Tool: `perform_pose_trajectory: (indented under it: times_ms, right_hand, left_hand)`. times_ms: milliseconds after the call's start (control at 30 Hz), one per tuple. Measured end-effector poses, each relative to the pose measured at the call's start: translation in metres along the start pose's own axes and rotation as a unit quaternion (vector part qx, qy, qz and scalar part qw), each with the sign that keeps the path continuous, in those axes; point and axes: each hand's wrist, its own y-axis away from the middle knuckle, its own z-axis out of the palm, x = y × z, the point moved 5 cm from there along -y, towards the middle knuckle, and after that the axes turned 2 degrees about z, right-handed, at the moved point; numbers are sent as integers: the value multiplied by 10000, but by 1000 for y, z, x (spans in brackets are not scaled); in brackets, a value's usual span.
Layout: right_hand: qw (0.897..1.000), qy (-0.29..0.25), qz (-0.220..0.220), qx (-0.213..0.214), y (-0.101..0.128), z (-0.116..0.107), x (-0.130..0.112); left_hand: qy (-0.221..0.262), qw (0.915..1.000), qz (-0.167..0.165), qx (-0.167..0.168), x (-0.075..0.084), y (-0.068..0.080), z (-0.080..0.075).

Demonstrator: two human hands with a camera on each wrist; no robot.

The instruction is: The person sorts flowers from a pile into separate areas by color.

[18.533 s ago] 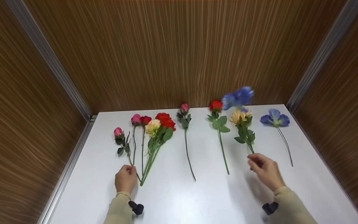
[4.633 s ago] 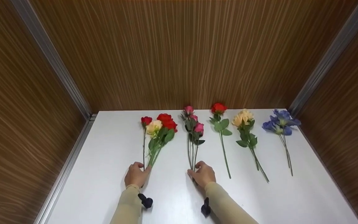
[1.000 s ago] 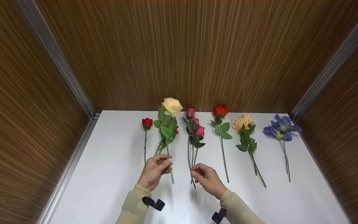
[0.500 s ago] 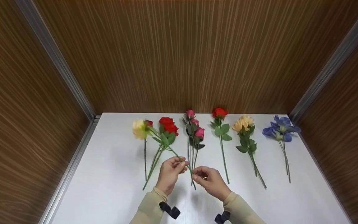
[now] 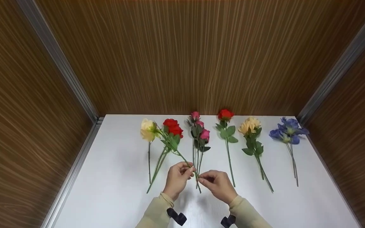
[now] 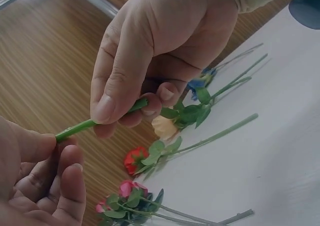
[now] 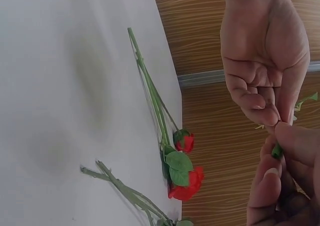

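In the head view a pale yellow rose (image 5: 148,129) is held slantwise above the table, its bloom toward the upper left. My left hand (image 5: 179,179) pinches its green stem low down. Close beside it, my right hand (image 5: 219,185) pinches the stem's lower end. The left wrist view shows a short stretch of stem (image 6: 77,130) bare between the two hands, with the cut end poking past the right fingers. Beneath the yellow bloom runs a thin dark stem (image 5: 149,164), whose red bloom is hidden. Red roses (image 5: 173,127) lie just right of it, partly covered by the held rose's leaves.
Pink roses (image 5: 204,134) lie on the white table (image 5: 106,190) just beyond the hands. Further right are a single red rose (image 5: 225,114), peach flowers (image 5: 249,125) and blue flowers (image 5: 288,130). Wood-grain panels (image 5: 182,57) enclose the back and sides.
The left hand has lifted the yellow rose from the bunch and carried it right, tilting its bloom leftward. The right hand has taken hold of the stem end; little has moved in the last half second.
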Motion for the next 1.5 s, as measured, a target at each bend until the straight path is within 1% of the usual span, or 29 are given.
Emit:
perform_pose_trajectory:
  times_ms: [167, 200, 267, 333, 400, 433, 500, 600, 667, 700, 733, 767, 833, 933, 1067, 1233, 1367, 1500]
  right_hand:
    - [9996, 189, -8, 227, 1, -8, 4]
    - [9994, 214, -23, 276, 1, -11, 5]
    - [9989, 257, -18, 399, 3, -18, 9]
    - [9982, 270, 50, 542, 5, -28, 14]
    - [9969, 261, 141, 726, 7, -40, 21]
    - [9960, 242, 188, 836, 8, -46, 24]
    - [9939, 212, 269, 1053, 12, -59, 32]
    - [9889, 278, 312, 1423, 17, -80, 43]
    - [9848, 368, 389, 1654, 22, -94, 51]
    - [9823, 419, 452, 1769, 25, -100, 55]
    - [9798, 455, 542, 1872, 27, -107, 60]
    - [9774, 480, 662, 1948, 30, -113, 64]
    - [9722, 514, 945, 2080, 36, -124, 75]
    - [9629, 490, 1383, 2264, 47, -139, 92]
    - [9485, 330, 1932, 2490, 63, -154, 115]
    - [9313, 210, 2439, 2699, 81, -166, 139]
    - [9203, 360, 2861, 2643, 93, -170, 153]
    - [9132, 547, 3185, 2483, 102, -169, 165]
  left_hand:
    - [-382, 9991, 184, -23, -2, -1, -5]
    - [-478, 9985, 248, -21, 2, 1, -7]
    - [-816, 9958, 402, 37, 1, 1, -16]
    - [-1322, 9895, 549, 195, -1, 1, -28]
    - [-1908, 9787, 638, 404, -4, 0, -44]
    - [-2202, 9718, 662, 533, -11, -2, -53]
    - [-2709, 9565, 673, 845, -16, -2, -70]
    - [-3338, 9305, 662, 1357, -26, -2, -96]
    - [-3640, 9154, 511, 1640, -34, -1, -111]
    - [-3734, 9105, 408, 1731, -38, -1, -118]
    - [-3792, 9074, 266, 1790, -44, -1, -124]
    - [-3822, 9058, 123, 1824, -49, -1, -130]
    - [-3827, 9055, -184, 1824, -60, -1, -138]
    - [-3803, 9062, -471, 1786, -76, -2, -145]
    - [-3792, 9067, -528, 1772, -92, -2, -148]
    - [-3807, 9056, -486, 1806, -104, -5, -147]
    - [-3852, 9023, -608, 1838, -108, -8, -146]
    - [-3764, 9024, -820, 1931, -109, -8, -146]
